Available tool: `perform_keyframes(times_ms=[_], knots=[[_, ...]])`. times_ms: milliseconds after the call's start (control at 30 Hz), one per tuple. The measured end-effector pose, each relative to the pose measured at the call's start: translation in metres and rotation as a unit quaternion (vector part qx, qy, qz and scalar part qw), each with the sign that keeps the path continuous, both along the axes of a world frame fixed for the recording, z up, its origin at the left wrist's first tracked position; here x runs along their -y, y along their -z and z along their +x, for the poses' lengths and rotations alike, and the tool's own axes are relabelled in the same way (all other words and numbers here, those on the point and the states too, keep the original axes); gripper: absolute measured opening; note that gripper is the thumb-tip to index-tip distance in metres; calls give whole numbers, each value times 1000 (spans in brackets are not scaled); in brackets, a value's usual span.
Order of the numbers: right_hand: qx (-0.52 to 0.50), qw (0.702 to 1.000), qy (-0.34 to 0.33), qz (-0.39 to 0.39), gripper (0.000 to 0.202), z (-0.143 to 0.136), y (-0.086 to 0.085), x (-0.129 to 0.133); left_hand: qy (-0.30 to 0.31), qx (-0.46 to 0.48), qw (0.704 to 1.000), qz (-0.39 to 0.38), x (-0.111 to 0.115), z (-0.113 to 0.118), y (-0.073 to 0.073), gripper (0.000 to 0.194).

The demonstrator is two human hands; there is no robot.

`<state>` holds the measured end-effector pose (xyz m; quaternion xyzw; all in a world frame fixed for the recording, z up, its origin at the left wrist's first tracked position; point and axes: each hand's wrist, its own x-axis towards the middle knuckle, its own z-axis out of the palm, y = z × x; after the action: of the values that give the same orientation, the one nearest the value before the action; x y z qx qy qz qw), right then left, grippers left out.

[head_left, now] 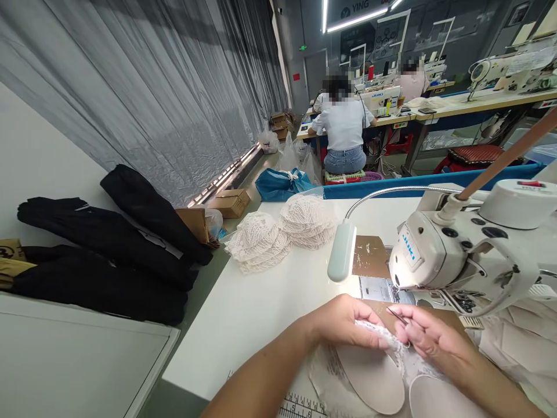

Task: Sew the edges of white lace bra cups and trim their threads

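My left hand is closed on the white lace edge of a bra piece. Below it hangs a smooth beige bra cup, with a second cup to its right at the bottom of the view. In my right hand is a thin, dark, pointed tool that looks like tweezers, pinched between thumb and fingers. Its tip points up and left, close beside the lace. Sheer lace fabric spreads under the cups. Both hands are just in front of the sewing machine.
Two stacks of lace pieces lie on the white table. A lamp on a bent neck leans over the table. Beige fabric is heaped at right. Dark garments lie at left. A person sits further ahead.
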<state>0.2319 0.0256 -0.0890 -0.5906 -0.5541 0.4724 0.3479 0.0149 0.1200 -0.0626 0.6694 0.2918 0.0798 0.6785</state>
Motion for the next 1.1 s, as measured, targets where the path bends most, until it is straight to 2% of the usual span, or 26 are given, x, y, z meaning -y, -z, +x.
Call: perform_keyframes(times_ms=[133,333,533,733,867,1100], knots=[[5,999,-36,-20,52,8,-7,3,16,-4,1000,-8,1,-1,-3,44],[16,993,-116,-29,43,4,-21,0,-3,-16,1000,-27,2,0,1,51],[17,990,-143,-14,39,-7,-29,-1,-3,-16,999,-46,1,1,3,50],[42,992,-122,6,37,-14,-26,-3,-4,-30,998,-50,1,1,-2,43],[43,993,-112,-1,40,-7,-21,-4,-5,-41,998,-38,1,1,-3,40],[21,987,-157,-18,34,4,-19,-7,-4,-51,998,-32,2,2,2,44]])
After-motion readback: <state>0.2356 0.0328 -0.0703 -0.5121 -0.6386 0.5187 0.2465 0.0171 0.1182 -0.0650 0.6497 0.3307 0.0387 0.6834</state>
